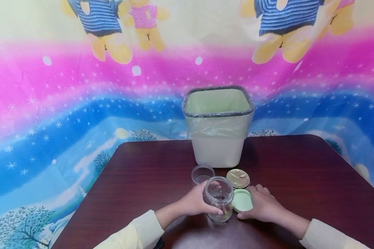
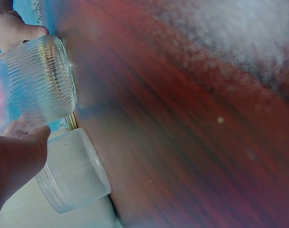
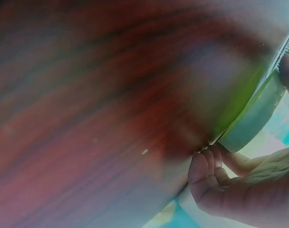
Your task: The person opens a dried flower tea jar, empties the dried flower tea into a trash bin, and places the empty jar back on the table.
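Observation:
My left hand (image 1: pixel 193 202) grips a clear ribbed jar (image 1: pixel 219 207) from its left side, thumb across the front. The jar stands upright with its mouth uncovered, and yellowish and dark patches show through its wall. My right hand (image 1: pixel 265 206) holds the pale green round lid (image 1: pixel 242 200) by its edge, just right of the jar. In the right wrist view the lid (image 3: pixel 254 116) lies low at the table, with the thumb on one side and fingertips at the other. Behind them lie a gold-coloured round lid (image 1: pixel 238 178) and a clear round container (image 1: pixel 199 174).
A whitish-green bin (image 1: pixel 216 152) with a clear bag over its rim stands at the back of the dark red-brown table (image 1: pixel 143 173). Behind the table hangs a colourful cloth (image 1: pixel 162 76) printed with bears and snowflakes.

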Demonstrator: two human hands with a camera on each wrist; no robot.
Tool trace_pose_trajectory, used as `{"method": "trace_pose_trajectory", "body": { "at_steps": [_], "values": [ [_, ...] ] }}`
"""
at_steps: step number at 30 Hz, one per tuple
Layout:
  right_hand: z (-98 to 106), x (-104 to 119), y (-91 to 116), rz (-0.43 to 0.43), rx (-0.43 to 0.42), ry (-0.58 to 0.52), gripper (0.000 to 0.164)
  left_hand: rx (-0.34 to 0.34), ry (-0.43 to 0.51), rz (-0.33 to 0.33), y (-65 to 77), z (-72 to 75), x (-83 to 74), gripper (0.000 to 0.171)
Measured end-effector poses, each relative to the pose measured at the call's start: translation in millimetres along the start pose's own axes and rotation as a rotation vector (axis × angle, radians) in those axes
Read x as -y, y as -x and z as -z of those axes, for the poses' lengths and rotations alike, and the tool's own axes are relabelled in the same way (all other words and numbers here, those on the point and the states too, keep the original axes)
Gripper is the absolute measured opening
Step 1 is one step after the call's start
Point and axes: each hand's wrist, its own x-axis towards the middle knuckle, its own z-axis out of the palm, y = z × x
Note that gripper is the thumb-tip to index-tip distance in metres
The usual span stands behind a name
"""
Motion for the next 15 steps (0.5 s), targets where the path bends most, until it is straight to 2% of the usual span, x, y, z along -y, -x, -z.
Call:
{"method": "trace_pose_trajectory", "body": {
  "at_steps": [15],
  "values": [
    [-1.4, 3.0, 0.9, 0.004, -0.021, 0.078, 0.098, -0.001, -0.005, 0.008, 0.7, -0.2, -3.4, 0.072]
  ]
}}
